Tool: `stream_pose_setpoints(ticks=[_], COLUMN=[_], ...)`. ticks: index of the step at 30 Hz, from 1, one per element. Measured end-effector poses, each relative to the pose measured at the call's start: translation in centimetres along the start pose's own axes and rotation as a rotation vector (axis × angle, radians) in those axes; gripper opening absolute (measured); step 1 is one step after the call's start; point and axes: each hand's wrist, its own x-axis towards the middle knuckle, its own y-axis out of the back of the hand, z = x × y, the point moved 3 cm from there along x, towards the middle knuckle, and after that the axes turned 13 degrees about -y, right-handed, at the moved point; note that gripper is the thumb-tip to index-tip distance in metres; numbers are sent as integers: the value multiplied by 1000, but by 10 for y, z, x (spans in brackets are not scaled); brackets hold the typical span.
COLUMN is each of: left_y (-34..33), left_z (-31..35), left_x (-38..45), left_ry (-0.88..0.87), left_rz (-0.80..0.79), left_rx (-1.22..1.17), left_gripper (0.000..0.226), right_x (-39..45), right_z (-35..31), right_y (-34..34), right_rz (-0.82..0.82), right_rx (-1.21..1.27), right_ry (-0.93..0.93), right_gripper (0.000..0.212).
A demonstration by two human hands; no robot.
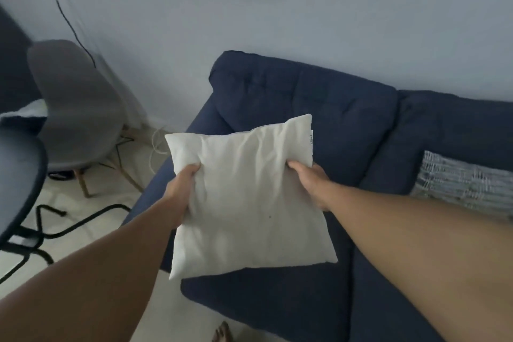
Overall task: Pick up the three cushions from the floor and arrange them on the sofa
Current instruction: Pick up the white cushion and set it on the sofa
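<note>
A plain white cushion (247, 200) hangs in the air over the left end of the dark blue sofa (347, 125). My left hand (181, 189) grips its left edge and my right hand (311, 180) grips its right edge. A grey patterned cushion (463, 183) lies on the sofa seat at the right, against the backrest. No third cushion is in view.
A grey shell chair (75, 108) with wooden legs stands left of the sofa by the wall. A dark round table edge (22, 175) and black metal legs (55, 230) fill the lower left. Thin white cable (155, 144) lies on the floor. A bare foot (222, 333) shows at the bottom.
</note>
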Motion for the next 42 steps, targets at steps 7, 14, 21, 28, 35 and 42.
stream_pose_setpoints(ticks=[7,14,21,28,35,42], left_y=[-52,-89,-129,-174,-210,-237], left_z=[21,43,39,25,5,-30], left_x=[62,107,134,158,196,228], left_ry=[35,7,-45,-135,-291,-308], left_rz=[-227,-392,-379,-369,-332,-325], left_rx=[103,167,183,182,156,173], left_gripper=[45,47,55,49,64,58], right_x=[34,49,69,115,178,228], right_z=[1,3,-1,1,10,29], right_y=[24,33,55,80,91,89], right_rz=[167,279,298,279,292,350], right_rx=[164,309,371,340,373,401], right_ry=[-45,-34,41,109,187,199], right_gripper=[55,46,16,22,38,39])
